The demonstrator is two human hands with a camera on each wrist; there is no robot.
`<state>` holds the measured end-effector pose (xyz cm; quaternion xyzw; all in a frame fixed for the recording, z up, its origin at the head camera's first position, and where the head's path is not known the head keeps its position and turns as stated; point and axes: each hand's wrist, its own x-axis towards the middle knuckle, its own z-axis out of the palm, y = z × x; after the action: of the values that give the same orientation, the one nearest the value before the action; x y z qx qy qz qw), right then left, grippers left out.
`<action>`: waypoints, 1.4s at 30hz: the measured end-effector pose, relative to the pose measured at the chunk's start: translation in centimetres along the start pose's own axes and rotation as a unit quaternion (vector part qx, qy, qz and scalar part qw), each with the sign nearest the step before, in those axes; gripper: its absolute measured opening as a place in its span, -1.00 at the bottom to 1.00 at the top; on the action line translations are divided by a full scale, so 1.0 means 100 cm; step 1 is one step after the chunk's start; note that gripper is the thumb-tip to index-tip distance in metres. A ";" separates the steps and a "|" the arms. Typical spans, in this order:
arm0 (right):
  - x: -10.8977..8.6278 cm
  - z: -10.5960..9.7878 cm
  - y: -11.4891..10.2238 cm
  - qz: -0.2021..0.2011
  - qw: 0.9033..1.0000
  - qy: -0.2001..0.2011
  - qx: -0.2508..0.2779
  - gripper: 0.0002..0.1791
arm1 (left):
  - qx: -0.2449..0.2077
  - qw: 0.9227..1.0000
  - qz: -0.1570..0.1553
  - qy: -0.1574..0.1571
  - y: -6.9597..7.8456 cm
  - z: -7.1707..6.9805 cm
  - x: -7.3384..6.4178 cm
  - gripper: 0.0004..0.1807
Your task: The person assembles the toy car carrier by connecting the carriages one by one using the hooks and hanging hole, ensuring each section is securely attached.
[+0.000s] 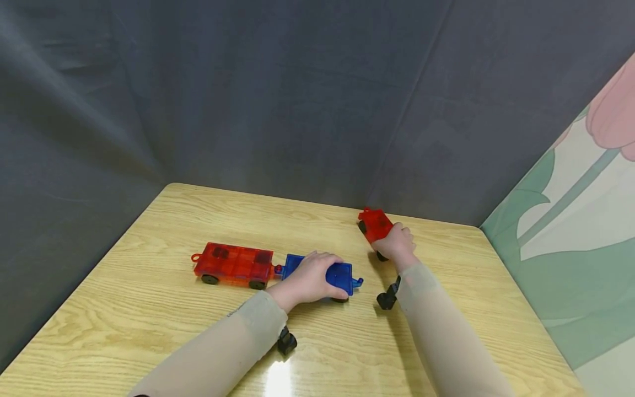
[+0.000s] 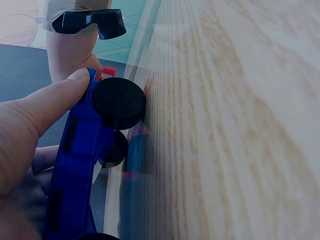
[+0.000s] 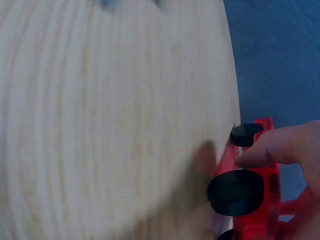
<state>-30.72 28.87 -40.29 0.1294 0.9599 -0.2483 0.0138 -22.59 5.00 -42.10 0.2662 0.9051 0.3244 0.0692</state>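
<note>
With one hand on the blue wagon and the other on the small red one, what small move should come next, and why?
Probably slide the small red wagon, held by the right hand, toward the blue wagon under the left hand. The blue one already sits against the long red wagon, while the small red one stands apart near the table edge.

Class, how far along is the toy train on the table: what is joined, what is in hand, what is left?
Done: the long red car sits coupled to the blue car. In hand: the left hand grips the blue car; the right hand grips the small red car. Left: that car stands apart, uncoupled.
</note>
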 end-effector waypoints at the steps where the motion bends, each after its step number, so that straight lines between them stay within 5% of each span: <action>1: -0.001 0.000 0.001 -0.001 1.000 0.002 0.004 -0.14 | 0.000 1.000 -0.001 0.000 0.000 0.000 0.000 -0.13; 10: -0.005 -0.005 0.009 -0.011 0.999 -0.004 0.053 -0.14 | -0.012 1.000 -0.023 -0.004 0.000 0.001 -0.002 -0.13; 21: -0.024 -0.023 0.014 -0.084 0.994 0.007 0.065 -0.15 | -0.013 1.000 -0.007 0.002 -0.001 0.002 -0.002 -0.14; 42: -0.065 -0.051 0.033 -0.162 0.981 -0.042 0.096 -0.13 | -0.017 1.000 -0.022 -0.001 0.000 0.002 -0.002 -0.11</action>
<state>-23.38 32.53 -36.79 -0.0372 0.9383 -0.3437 0.0014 -22.40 5.03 -42.32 0.2451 0.9049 0.3383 0.0814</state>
